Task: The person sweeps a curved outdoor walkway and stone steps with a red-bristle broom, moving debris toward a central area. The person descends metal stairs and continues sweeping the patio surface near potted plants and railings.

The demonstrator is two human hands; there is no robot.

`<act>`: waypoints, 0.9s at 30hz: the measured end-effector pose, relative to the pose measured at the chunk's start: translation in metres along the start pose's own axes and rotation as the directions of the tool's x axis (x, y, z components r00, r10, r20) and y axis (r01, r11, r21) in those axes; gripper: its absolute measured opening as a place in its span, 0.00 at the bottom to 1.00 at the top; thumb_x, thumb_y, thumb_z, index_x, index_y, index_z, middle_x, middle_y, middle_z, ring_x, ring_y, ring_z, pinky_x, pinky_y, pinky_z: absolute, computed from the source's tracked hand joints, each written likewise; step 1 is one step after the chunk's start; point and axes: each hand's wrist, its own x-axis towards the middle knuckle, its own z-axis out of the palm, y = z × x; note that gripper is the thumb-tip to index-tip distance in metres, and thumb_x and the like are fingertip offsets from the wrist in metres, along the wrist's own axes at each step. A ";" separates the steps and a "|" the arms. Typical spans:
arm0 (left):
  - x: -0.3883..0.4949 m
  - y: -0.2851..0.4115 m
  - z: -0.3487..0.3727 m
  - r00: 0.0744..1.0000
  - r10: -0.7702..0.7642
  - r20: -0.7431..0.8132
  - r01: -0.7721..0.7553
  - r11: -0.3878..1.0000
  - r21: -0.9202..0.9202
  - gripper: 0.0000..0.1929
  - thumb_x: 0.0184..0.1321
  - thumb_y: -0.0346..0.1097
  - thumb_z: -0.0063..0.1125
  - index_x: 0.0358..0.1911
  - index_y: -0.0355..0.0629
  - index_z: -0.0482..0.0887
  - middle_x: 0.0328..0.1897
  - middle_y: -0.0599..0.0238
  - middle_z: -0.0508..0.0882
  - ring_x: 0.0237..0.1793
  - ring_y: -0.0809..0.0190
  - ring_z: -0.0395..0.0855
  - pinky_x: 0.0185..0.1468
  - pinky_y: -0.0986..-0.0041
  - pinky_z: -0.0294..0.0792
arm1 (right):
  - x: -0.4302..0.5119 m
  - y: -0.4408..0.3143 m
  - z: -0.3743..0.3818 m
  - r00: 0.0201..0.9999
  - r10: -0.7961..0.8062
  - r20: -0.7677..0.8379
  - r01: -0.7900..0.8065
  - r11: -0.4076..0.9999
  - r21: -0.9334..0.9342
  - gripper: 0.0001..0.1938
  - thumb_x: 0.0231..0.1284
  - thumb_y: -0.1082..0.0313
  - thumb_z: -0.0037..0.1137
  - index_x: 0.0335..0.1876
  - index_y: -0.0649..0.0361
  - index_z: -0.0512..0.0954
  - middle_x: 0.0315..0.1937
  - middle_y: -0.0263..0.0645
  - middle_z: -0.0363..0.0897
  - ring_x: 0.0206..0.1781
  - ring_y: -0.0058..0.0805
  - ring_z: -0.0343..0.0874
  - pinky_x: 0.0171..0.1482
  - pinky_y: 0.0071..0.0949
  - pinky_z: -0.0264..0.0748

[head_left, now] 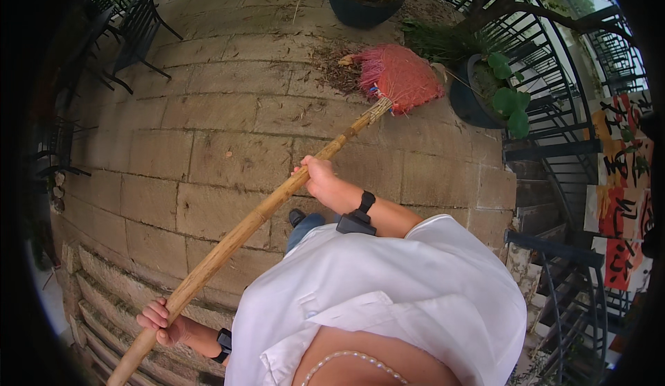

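Note:
A long bamboo handle (262, 210) slants across the view, from the lower left up to a broom head (402, 77) of red and pink bristles. My right hand (319, 178) is closed around the handle near its middle. Lower down, near the handle's top end, my left hand (163, 322) grips it too. The broom head rests on the stone paving beside a pile of dry leaves (335, 69), its bristle edge touching them. Black bands with dark devices sit on both wrists.
Two dark planters (366, 11) (470, 98) stand behind and right of the broom head. Metal chairs (137, 38) are at the upper left. Stone steps (119, 303) descend at the lower left. Black railings (553, 149) and another stairway (537, 204) lie to the right.

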 end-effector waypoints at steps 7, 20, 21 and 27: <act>0.033 -0.158 0.149 0.952 -0.290 0.098 0.287 0.957 0.035 0.10 0.45 0.30 0.62 0.23 0.42 0.71 0.25 0.62 0.77 0.35 0.57 0.77 0.59 0.58 0.65 | 0.146 -0.144 -0.085 0.983 -0.115 -0.145 0.117 0.993 0.001 0.08 0.52 0.76 0.42 0.37 0.65 0.61 0.29 0.41 0.62 0.25 0.34 0.66 0.34 0.37 0.73; 0.030 -0.138 0.250 0.988 -0.057 -0.147 0.108 0.922 0.372 0.12 0.43 0.34 0.62 0.21 0.43 0.68 0.22 0.62 0.75 0.31 0.57 0.76 0.55 0.56 0.68 | 0.170 -0.148 -0.001 0.974 0.148 -0.171 -0.183 0.960 -0.211 0.07 0.54 0.77 0.37 0.40 0.65 0.63 0.29 0.42 0.64 0.22 0.31 0.66 0.28 0.34 0.72; 0.024 -0.131 0.255 0.987 -0.025 -0.161 0.092 0.902 0.422 0.13 0.43 0.35 0.62 0.21 0.43 0.68 0.22 0.62 0.75 0.31 0.57 0.76 0.55 0.56 0.67 | 0.165 -0.139 0.013 0.976 0.169 -0.135 -0.198 0.950 -0.240 0.07 0.54 0.77 0.38 0.39 0.65 0.63 0.29 0.42 0.64 0.21 0.31 0.67 0.27 0.34 0.71; -0.005 -0.109 0.252 0.975 0.123 -0.183 0.014 0.795 0.606 0.14 0.45 0.37 0.62 0.23 0.45 0.66 0.22 0.65 0.73 0.31 0.58 0.74 0.54 0.54 0.67 | 0.147 -0.110 0.085 0.969 0.241 0.045 -0.210 0.912 -0.351 0.07 0.53 0.77 0.41 0.38 0.68 0.62 0.28 0.43 0.64 0.22 0.33 0.69 0.26 0.36 0.72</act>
